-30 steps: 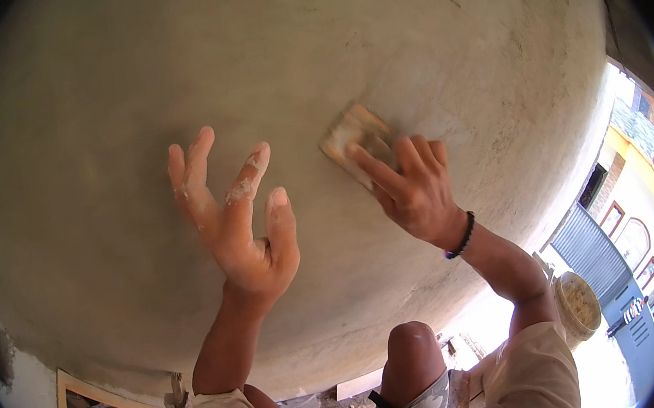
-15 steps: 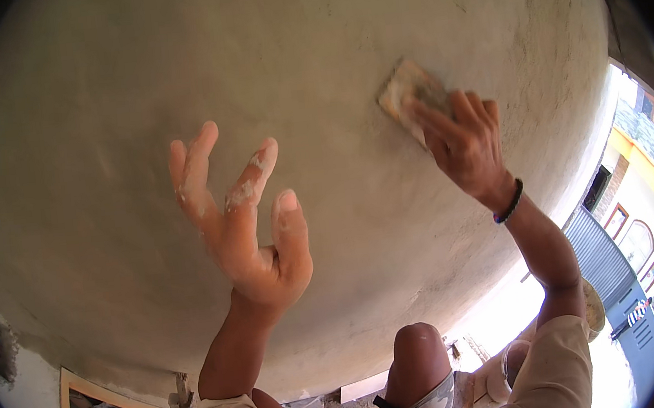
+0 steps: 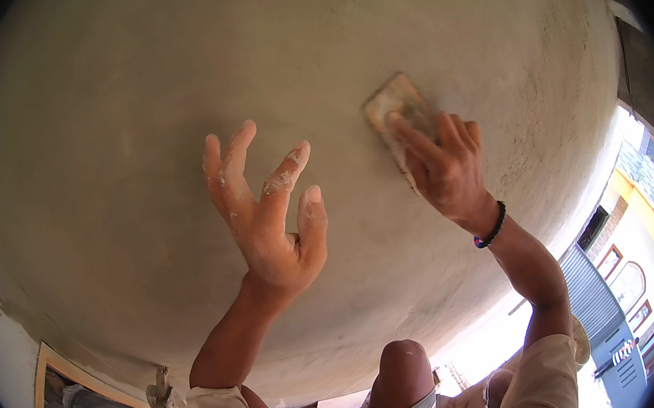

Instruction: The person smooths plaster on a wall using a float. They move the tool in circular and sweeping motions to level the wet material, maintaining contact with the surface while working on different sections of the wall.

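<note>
A broad grey-brown plastered wall fills most of the view. My right hand is closed round a plastering float, a worn rectangular block whose face lies against the plaster; its handle is hidden by my fingers. A dark beaded bracelet circles my right wrist. To the left, my left hand is raised before the wall with fingers spread, and it holds nothing. Pale plaster smears cover its fingers and thumb. Whether its fingertips touch the wall I cannot tell.
At the lower left is a wooden-framed opening with grey material inside, next to a wooden post. My bent knee shows at the bottom. Beyond the wall's right edge stand a blue-grey metal gate and a pale house.
The float in my right hand has slid left and slightly down over the plaster. My left hand appears farther right, still spread. The whole view has shifted a little.
</note>
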The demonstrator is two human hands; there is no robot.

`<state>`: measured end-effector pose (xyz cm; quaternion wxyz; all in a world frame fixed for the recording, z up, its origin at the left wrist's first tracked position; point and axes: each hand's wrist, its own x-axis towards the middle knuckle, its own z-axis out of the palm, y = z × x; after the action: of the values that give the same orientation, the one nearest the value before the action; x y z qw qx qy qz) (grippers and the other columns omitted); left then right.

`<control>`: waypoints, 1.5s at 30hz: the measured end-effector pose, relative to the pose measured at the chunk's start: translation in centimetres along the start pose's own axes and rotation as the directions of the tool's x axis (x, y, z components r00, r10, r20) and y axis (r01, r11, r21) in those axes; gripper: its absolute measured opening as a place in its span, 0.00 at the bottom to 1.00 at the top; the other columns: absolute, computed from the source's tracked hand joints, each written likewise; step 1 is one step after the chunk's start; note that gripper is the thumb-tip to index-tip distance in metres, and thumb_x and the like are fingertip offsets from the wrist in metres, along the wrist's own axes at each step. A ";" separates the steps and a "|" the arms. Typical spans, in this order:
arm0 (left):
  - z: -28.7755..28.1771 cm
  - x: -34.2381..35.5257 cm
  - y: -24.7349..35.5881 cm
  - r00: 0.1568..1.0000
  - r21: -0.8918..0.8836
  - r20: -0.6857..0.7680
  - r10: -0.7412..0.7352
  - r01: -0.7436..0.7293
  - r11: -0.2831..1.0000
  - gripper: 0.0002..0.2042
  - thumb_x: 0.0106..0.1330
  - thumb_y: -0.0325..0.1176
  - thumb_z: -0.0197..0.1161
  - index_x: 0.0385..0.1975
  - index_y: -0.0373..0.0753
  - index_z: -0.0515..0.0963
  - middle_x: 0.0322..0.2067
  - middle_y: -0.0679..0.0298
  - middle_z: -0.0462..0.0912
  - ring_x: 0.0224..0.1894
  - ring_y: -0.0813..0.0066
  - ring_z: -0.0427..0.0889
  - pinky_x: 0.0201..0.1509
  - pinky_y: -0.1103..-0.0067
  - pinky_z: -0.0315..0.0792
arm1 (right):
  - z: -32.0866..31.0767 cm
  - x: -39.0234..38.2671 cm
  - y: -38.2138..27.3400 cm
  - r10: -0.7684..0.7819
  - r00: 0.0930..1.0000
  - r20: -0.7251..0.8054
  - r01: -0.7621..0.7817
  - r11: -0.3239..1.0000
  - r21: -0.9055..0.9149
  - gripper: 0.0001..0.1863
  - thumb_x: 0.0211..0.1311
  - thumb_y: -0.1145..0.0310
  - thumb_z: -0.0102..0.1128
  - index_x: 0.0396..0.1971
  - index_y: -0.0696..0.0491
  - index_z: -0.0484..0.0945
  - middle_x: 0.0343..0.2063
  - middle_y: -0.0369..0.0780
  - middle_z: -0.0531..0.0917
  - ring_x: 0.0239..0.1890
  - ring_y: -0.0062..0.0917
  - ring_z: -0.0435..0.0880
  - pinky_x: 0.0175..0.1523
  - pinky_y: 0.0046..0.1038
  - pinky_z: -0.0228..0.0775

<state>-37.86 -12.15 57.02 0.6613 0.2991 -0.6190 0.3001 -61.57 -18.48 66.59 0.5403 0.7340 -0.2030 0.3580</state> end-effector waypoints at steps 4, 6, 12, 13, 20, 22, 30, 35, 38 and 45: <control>1.1 0.2 1.2 0.998 -0.051 -0.066 -0.024 0.020 0.998 0.16 0.58 0.29 0.61 0.47 0.36 0.80 0.62 0.42 0.61 0.68 0.41 0.55 0.70 0.46 0.43 | -1.2 12.8 1.4 -0.076 0.990 -0.116 0.062 0.991 -0.121 0.17 0.58 0.71 0.60 0.48 0.47 0.83 0.30 0.44 0.77 0.29 0.34 0.77 0.37 0.36 0.66; 0.8 0.1 1.6 0.996 -0.059 -0.072 -0.047 0.043 0.997 0.16 0.58 0.29 0.61 0.47 0.36 0.80 0.62 0.42 0.61 0.67 0.41 0.55 0.70 0.46 0.43 | -3.6 19.8 1.7 0.190 0.982 -0.015 -0.190 0.976 -0.103 0.20 0.58 0.71 0.55 0.51 0.58 0.80 0.37 0.53 0.84 0.39 0.42 0.85 0.46 0.36 0.78; -3.1 1.0 -1.6 0.981 -0.014 -0.189 -0.042 0.040 0.999 0.16 0.59 0.30 0.60 0.48 0.37 0.80 0.62 0.44 0.62 0.67 0.41 0.56 0.70 0.46 0.44 | -0.4 8.6 -0.8 -0.158 0.987 -0.034 0.158 0.987 0.002 0.14 0.62 0.64 0.60 0.46 0.42 0.84 0.29 0.42 0.81 0.27 0.32 0.81 0.30 0.34 0.66; -3.3 1.4 -1.7 0.972 -0.052 -0.229 -0.053 0.042 0.998 0.16 0.59 0.30 0.60 0.47 0.37 0.80 0.62 0.45 0.63 0.66 0.42 0.57 0.70 0.46 0.44 | -1.3 8.6 1.4 -0.085 0.996 0.012 0.086 0.996 -0.038 0.15 0.61 0.66 0.60 0.48 0.44 0.84 0.30 0.43 0.82 0.28 0.34 0.81 0.32 0.34 0.69; -3.5 2.6 -2.0 0.948 -0.081 -0.305 -0.086 0.064 0.995 0.14 0.61 0.29 0.59 0.46 0.34 0.79 0.55 0.52 0.73 0.65 0.50 0.62 0.69 0.46 0.46 | -0.5 15.0 1.9 -0.132 0.988 -0.079 0.123 0.986 -0.109 0.18 0.59 0.68 0.63 0.51 0.45 0.83 0.31 0.45 0.82 0.29 0.36 0.82 0.32 0.34 0.71; -3.3 2.6 -2.1 0.959 -0.004 -0.279 -0.047 0.048 0.999 0.14 0.61 0.28 0.59 0.47 0.34 0.78 0.52 0.51 0.76 0.65 0.50 0.62 0.69 0.46 0.46 | -1.0 10.9 -0.1 -0.271 0.963 0.002 0.269 0.956 -0.113 0.17 0.60 0.69 0.62 0.50 0.48 0.83 0.31 0.46 0.82 0.29 0.37 0.82 0.33 0.36 0.72; -5.2 7.8 -2.5 0.814 -0.172 -0.543 -0.204 0.130 0.976 0.15 0.60 0.29 0.60 0.46 0.30 0.76 0.49 0.50 0.79 0.62 0.52 0.64 0.64 0.64 0.60 | -0.6 13.4 -2.5 -0.108 0.994 -0.028 0.108 0.994 0.010 0.17 0.60 0.70 0.59 0.49 0.41 0.83 0.25 0.38 0.76 0.26 0.29 0.77 0.34 0.34 0.64; -8.7 9.1 -2.4 0.924 -0.056 -0.268 0.272 -0.297 0.953 0.26 0.66 0.37 0.56 0.62 0.33 0.68 0.65 0.39 0.60 0.69 0.34 0.53 0.70 0.48 0.48 | -2.3 8.2 -0.4 -0.263 0.961 0.079 0.268 0.962 -0.056 0.18 0.59 0.70 0.60 0.50 0.43 0.82 0.23 0.37 0.74 0.23 0.27 0.74 0.33 0.31 0.61; -10.4 9.0 -2.7 0.937 0.031 -0.224 0.267 -0.267 0.963 0.22 0.66 0.34 0.57 0.58 0.32 0.70 0.64 0.43 0.62 0.67 0.46 0.57 0.66 0.55 0.53 | -1.8 12.4 -0.2 -0.076 0.997 -0.010 0.075 0.994 -0.079 0.21 0.56 0.71 0.62 0.52 0.45 0.82 0.23 0.37 0.72 0.23 0.24 0.71 0.33 0.28 0.57; -5.7 5.3 -2.8 0.900 0.092 -0.403 0.166 -0.140 0.986 0.13 0.61 0.26 0.59 0.45 0.33 0.77 0.49 0.54 0.79 0.61 0.53 0.66 0.66 0.51 0.54 | -2.5 8.2 -0.6 -0.328 0.937 0.124 0.336 0.941 -0.049 0.20 0.56 0.71 0.63 0.51 0.44 0.83 0.28 0.39 0.78 0.27 0.25 0.75 0.34 0.29 0.60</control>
<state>-31.78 -9.49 61.91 0.7411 0.2001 -0.4790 0.4258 -56.45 -15.19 72.70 0.6057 0.7576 -0.1190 0.2120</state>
